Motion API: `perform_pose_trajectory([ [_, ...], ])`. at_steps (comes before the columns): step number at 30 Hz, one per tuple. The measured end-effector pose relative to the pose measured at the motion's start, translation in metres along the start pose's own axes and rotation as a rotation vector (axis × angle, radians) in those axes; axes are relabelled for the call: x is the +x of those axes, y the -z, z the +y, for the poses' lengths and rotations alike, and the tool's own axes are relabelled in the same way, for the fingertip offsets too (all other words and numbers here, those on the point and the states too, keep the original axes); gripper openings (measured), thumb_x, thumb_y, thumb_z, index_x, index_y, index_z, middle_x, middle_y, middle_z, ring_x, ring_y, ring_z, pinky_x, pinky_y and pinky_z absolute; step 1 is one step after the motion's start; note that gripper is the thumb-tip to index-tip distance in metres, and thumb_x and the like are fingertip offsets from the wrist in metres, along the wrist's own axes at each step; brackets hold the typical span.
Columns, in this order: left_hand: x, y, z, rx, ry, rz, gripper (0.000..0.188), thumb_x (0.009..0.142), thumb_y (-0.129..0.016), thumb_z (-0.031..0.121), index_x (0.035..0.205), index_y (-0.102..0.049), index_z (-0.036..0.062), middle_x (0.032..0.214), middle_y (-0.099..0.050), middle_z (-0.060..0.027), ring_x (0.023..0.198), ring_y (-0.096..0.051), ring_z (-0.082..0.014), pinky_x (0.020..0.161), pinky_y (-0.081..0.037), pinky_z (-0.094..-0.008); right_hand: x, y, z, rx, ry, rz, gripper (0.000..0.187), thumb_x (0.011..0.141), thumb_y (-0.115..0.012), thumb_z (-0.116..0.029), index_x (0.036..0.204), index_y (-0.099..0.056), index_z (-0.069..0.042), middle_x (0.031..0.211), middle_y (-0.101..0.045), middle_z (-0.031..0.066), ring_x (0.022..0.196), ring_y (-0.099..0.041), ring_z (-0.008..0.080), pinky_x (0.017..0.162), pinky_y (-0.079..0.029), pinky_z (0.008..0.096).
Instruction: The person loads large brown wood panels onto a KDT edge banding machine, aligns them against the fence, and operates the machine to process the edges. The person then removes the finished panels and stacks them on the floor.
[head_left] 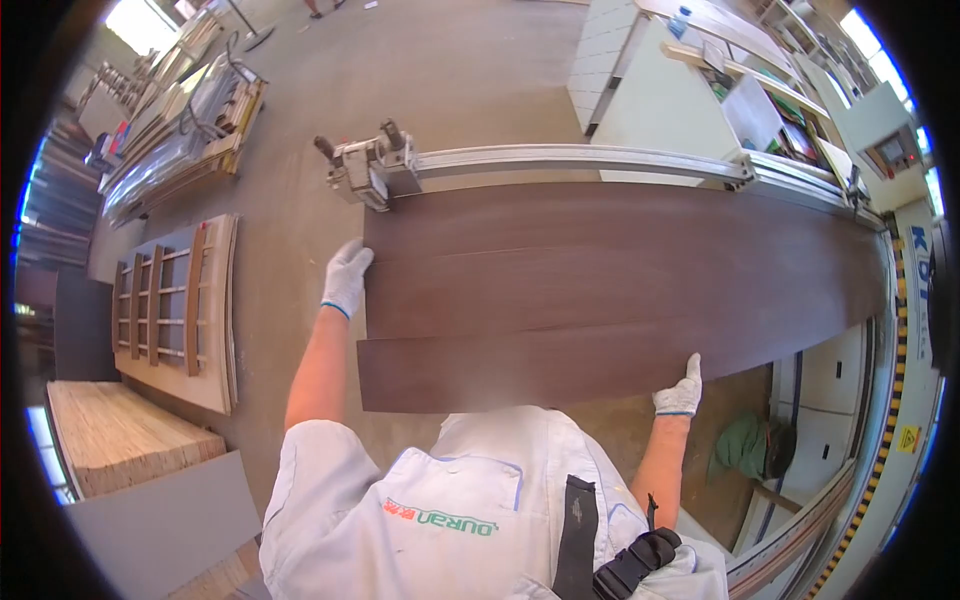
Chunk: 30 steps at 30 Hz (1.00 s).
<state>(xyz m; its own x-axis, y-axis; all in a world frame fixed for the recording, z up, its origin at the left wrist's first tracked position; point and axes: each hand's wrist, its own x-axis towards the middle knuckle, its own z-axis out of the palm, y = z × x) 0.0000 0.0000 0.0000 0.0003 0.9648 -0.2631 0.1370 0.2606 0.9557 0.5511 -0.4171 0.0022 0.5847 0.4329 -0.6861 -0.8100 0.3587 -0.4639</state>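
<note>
Several long dark brown boards [560, 285] lie side by side in front of me, with thin seams between them. The nearest board [430, 375] juts a little farther left than the others. My left hand [347, 275], in a white glove, is closed at the left end of the middle board, its fingertips on the edge. At the near edge, toward the right, my gloved right hand [682, 390] grips the nearest board; the thumb rests on top and the other fingers are mostly hidden. Beyond the boards runs a metal rail [570, 155], carrying a metal stop block [372, 168] at its left end.
A machine edge with black-and-yellow striping [893, 370] stands at the right, below a control panel [892, 152]. Stacked wood [130, 430] and a slatted pallet [225, 330] are at left. A white cabinet [650, 105] stands behind the rail; green cloth [740, 447] hangs at lower right.
</note>
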Motion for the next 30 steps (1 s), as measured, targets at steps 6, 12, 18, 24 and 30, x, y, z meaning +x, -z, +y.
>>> perform_pose_trajectory([
  [6,-0.015,-0.03,0.02,-0.14,-0.02,0.044,0.04,0.105,-0.066,0.005,0.143,-0.068,-0.0076,0.131,-0.076,-0.0121,0.117,-0.071,-0.0192,0.105,-0.056,-0.0335,0.007,-0.01,-0.008,-0.018,0.019,0.054,0.054,0.106,-0.071,-0.042,0.147,-0.063,-0.007,0.151,-0.064,0.0118,0.135,-0.059,0.0375,0.117,-0.049,0.0585],
  [12,-0.027,-0.046,0.012,-0.166,-0.055,-0.015,0.044,0.105,-0.069,0.006,0.147,-0.065,-0.0071,0.138,-0.073,-0.0113,0.122,-0.068,-0.0178,0.108,-0.054,-0.0323,0.013,0.0,-0.031,-0.162,0.051,0.125,0.061,0.103,-0.074,-0.047,0.149,-0.061,-0.009,0.154,-0.061,0.0112,0.138,-0.056,0.0387,0.117,-0.047,0.0608],
  [18,-0.038,-0.063,0.02,-0.099,-0.088,-0.018,0.045,0.106,-0.067,0.007,0.149,-0.063,-0.0079,0.141,-0.072,-0.0121,0.125,-0.067,-0.0187,0.111,-0.052,-0.0327,0.012,-0.004,-0.045,-0.178,0.053,0.187,0.062,0.103,-0.073,-0.047,0.151,-0.06,-0.011,0.156,-0.059,0.0119,0.139,-0.056,0.04,0.118,-0.045,0.0633],
  [24,-0.035,-0.063,0.013,-0.096,-0.121,-0.025,0.045,0.106,-0.066,0.008,0.148,-0.063,-0.0082,0.141,-0.072,-0.0124,0.126,-0.066,-0.0188,0.112,-0.05,-0.0322,0.021,0.004,-0.053,-0.158,0.002,0.151,0.061,0.103,-0.073,-0.047,0.151,-0.06,-0.011,0.154,-0.061,0.0119,0.139,-0.056,0.0392,0.117,-0.047,0.0633],
  [30,-0.037,-0.071,0.016,-0.105,-0.115,-0.017,0.043,0.106,-0.066,0.007,0.147,-0.065,-0.0059,0.139,-0.072,-0.0094,0.125,-0.066,-0.017,0.111,-0.05,-0.0317,0.029,0.007,-0.062,-0.17,0.007,0.187,0.062,0.101,-0.076,-0.048,0.148,-0.062,-0.011,0.153,-0.062,0.0113,0.138,-0.058,0.0386,0.116,-0.047,0.0631],
])
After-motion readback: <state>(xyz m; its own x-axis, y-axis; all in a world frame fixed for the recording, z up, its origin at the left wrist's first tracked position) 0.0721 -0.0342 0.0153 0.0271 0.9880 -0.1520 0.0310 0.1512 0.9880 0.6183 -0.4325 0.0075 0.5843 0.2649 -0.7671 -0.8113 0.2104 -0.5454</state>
